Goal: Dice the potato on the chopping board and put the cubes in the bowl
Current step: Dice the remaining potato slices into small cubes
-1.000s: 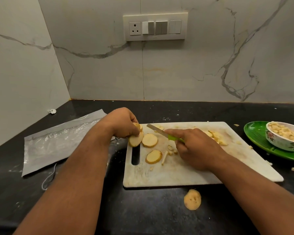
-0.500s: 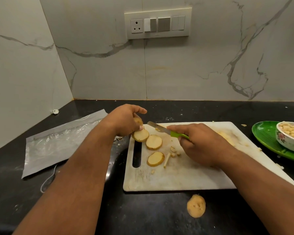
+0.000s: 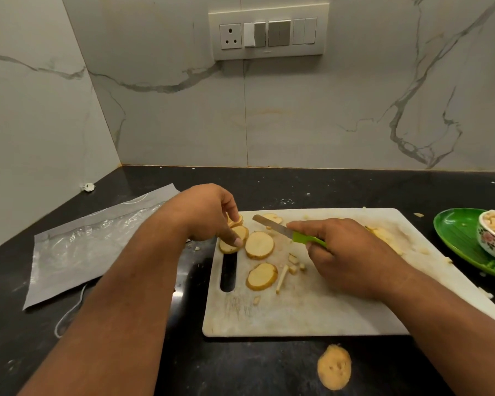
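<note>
— Left hand (image 3: 205, 214)?
— Curled over the board's far left corner, fingertips pinching a small stack of potato slices (image 3: 236, 225), thumb pressed down on the lowest slice by the handle slot.

— Right hand (image 3: 346, 257)?
— Wrapped round the green handle of a knife (image 3: 286, 231), forefinger laid along the top. Blade angled up and left, tip just short of the pinched stack, raised slightly off the board as far as can be told.

— Rest of the potato?
— Spread on the white chopping board (image 3: 312, 315). One big round slice (image 3: 259, 244) just right of the stack, another slice (image 3: 262, 276) nearer, beside the slot. Thin stick (image 3: 281, 278) and a few cubes between that slice and the knife hand. Small piece past the blade at the far edge. Pale cut bits behind the right hand, mostly hidden.

— Bowl?
— Floral bowl (image 3: 490, 238) at the right edge of view, already holding cubes, sitting on a green plate (image 3: 457, 232), well apart from the slices.

— Anything else?
— Potato end piece (image 3: 334, 366) on the black counter (image 3: 269, 372) in front of the board. Clear plastic bag (image 3: 92, 241) lying flat to the left. Switch panel (image 3: 269, 34) up on the marble wall.
</note>
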A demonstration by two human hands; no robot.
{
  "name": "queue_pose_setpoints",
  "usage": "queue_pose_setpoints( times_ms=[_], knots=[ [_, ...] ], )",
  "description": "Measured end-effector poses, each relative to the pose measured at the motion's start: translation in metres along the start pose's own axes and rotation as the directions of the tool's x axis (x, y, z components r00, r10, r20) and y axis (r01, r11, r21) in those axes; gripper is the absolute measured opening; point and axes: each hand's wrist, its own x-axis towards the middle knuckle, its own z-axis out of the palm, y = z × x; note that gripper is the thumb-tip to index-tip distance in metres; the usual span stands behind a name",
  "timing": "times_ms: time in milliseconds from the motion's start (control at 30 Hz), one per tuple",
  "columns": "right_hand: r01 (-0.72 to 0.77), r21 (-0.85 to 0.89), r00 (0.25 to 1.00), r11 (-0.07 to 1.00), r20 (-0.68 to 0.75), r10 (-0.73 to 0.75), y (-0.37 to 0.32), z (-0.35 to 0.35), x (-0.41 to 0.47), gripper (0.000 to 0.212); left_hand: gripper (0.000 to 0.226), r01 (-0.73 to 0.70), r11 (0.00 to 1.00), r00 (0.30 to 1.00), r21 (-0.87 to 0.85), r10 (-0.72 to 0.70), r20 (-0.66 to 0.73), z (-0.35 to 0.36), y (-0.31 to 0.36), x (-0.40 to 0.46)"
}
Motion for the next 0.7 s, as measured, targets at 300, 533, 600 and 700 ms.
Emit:
queue_pose_setpoints(
  times_ms=[300, 533, 600, 700],
  knots=[
    [-0.031, -0.029, 0.998, 0.999, -0.063, 0.029, -0.012, -0.002, -0.021, 0.052, 0.034, 0.103, 0.983, 0.995, 0.153, -0.100, -0.028, 0.010, 0.009, -0.006],
    [-0.188, -0.084, 0.971, 0.979, -0.165, 0.172, -0.009, 0.003, -0.018, 0.059, 0.033, 0.086, 0.981, 0.996, 0.175, -0.079, -0.042, 0.014, 0.014, -0.013],
    [-0.186, -0.079, 0.976, 0.979, -0.129, 0.175, -0.012, 0.004, -0.018, 0.060, 0.030, 0.077, 0.985, 0.996, 0.152, -0.069, -0.054, 0.016, 0.013, -0.013],
    [-0.129, -0.068, 0.990, 0.989, -0.062, 0.124, -0.016, 0.005, -0.020, 0.058, 0.028, 0.070, 0.990, 0.996, 0.122, -0.063, -0.062, 0.017, 0.012, -0.012]
  ],
)
